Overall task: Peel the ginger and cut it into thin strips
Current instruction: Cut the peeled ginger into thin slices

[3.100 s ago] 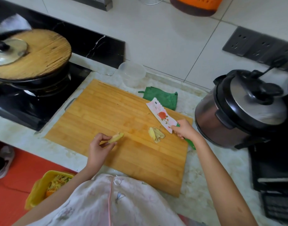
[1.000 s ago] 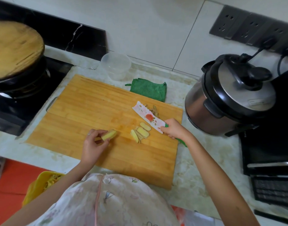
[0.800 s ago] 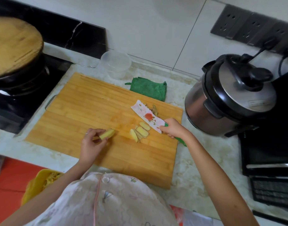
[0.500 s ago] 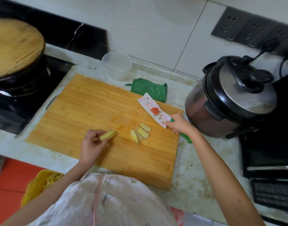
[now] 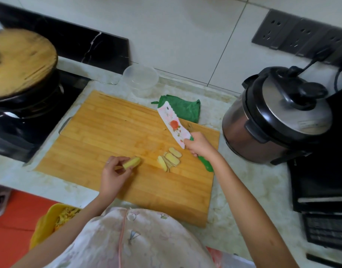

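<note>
A wooden cutting board (image 5: 108, 132) lies on the counter. My left hand (image 5: 113, 174) pinches a peeled yellow ginger piece (image 5: 132, 163) just above the board's front middle. To its right, several ginger slices (image 5: 169, 159) lie fanned on the board. My right hand (image 5: 200, 145) grips the green handle of a white flower-printed knife (image 5: 174, 125); the blade is lifted off the board and points away toward the back, right of the slices.
A green cloth (image 5: 183, 109) and a clear plastic tub (image 5: 140, 78) sit behind the board. A rice cooker (image 5: 276, 117) stands at the right. A black pot with wooden lid (image 5: 19, 60) is at the left. A yellow bin (image 5: 50, 221) stands below.
My right hand lifted the knife off the board, away from the slices and toward the back. The stacked slices were spread into a fan earlier. My left hand stayed put with the ginger piece.
</note>
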Action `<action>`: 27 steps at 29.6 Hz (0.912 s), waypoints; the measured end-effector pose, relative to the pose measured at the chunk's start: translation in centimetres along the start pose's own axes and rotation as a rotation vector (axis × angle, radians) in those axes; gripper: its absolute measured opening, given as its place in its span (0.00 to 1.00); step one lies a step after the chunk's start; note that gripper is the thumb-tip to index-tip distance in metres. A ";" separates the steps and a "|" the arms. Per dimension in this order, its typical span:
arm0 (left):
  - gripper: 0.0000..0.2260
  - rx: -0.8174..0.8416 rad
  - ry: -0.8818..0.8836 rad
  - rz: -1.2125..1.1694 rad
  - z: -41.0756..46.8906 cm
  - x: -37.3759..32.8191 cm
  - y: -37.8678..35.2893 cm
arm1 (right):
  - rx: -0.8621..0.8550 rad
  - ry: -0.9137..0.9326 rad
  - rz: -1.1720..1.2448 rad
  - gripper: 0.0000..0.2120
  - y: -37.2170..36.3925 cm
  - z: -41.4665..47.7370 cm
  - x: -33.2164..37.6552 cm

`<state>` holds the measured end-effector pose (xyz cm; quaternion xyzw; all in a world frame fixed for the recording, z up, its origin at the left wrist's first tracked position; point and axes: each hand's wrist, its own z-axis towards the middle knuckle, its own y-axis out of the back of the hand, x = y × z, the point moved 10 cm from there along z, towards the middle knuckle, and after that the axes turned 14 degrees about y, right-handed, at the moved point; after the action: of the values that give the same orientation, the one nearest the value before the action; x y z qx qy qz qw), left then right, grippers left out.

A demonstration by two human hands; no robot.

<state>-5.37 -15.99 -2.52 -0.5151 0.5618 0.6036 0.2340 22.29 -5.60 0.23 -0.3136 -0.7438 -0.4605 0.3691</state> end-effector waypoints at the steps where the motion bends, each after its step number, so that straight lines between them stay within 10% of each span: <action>1: 0.15 0.000 0.007 0.000 0.0 0.0 -0.1 | 0.013 0.004 0.024 0.05 -1.4 0.5 0.8; 18: 0.09 0.030 0.132 0.056 0.0 1.9 1.0 | -0.336 -0.190 -0.003 0.11 -1.7 -1.1 -1.0; 27: 0.10 0.155 0.333 0.294 1.2 3.2 0.3 | -0.439 -0.104 0.369 0.10 -2.6 -5.9 0.5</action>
<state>-7.22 -15.93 -5.39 -0.5006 0.7062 0.4931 0.0865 21.48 -11.94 1.26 -0.5393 -0.5746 -0.5189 0.3312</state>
